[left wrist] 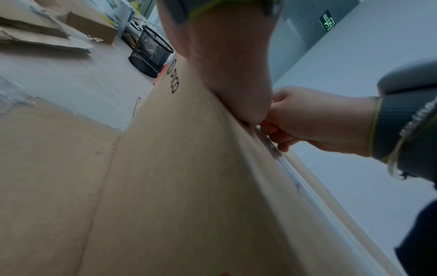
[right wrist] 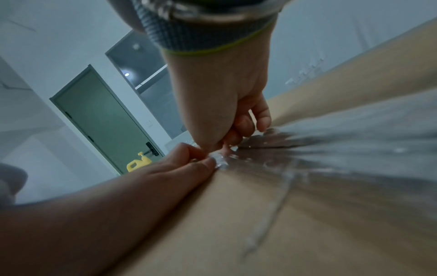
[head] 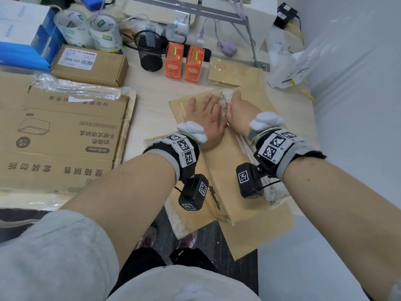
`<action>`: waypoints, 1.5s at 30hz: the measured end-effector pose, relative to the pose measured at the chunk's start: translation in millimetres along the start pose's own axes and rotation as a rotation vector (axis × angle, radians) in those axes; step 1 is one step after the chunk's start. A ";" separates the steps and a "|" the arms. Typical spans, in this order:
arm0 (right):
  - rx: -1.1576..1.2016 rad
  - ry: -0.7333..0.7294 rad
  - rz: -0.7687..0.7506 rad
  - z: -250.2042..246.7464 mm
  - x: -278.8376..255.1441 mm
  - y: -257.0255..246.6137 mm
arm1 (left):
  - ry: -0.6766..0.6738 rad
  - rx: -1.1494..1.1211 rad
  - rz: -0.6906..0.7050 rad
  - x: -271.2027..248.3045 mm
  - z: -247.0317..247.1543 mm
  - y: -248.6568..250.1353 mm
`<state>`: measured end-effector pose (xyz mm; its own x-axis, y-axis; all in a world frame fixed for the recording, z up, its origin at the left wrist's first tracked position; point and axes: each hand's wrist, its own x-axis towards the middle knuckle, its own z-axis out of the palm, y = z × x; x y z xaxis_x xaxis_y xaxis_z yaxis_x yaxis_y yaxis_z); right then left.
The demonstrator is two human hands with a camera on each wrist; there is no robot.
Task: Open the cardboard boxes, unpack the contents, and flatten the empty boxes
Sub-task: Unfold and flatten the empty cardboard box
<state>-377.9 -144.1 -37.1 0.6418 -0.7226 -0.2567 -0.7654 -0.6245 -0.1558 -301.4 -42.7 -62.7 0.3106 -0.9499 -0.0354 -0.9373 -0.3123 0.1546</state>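
A long brown cardboard box (head: 227,170) lies on a flattened cardboard sheet (head: 260,231) near the table's right edge. My left hand (head: 206,114) presses flat on the box's top at its far end, fingers straight. Right beside it, my right hand (head: 240,109) is curled and pinches a crumpled strip of clear tape (head: 223,99) at the box's seam. The left wrist view shows the box (left wrist: 177,168) under my palm (left wrist: 224,65) and the right hand (left wrist: 307,121) fisted at the edge. In the right wrist view, the fingers (right wrist: 238,127) grip the tape (right wrist: 221,164) next to the left hand (right wrist: 165,173).
A large flattened box (head: 60,135) covers the table's left side, with a small brown box (head: 91,66) behind it. A black mesh cup (head: 149,51), two orange boxes (head: 173,61), tape rolls (head: 104,31) and a plastic bag (head: 288,68) stand at the back.
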 end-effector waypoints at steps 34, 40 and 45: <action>0.322 0.150 -0.077 -7.8 -3.7 1.4 | 0.004 0.001 -0.009 1.8 1.2 -0.3; 0.193 0.102 -0.076 -6.1 19.0 -0.2 | 0.011 -0.012 -0.009 1.9 1.9 0.0; 0.133 0.062 -0.040 -6.0 26.6 -2.8 | 0.029 -0.034 -0.008 3.1 3.9 0.6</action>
<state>-358.5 -163.4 -37.8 0.6703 -0.7175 -0.1891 -0.7362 -0.6111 -0.2909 -301.6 -45.9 -66.5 0.3232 -0.9463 -0.0084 -0.9289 -0.3189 0.1883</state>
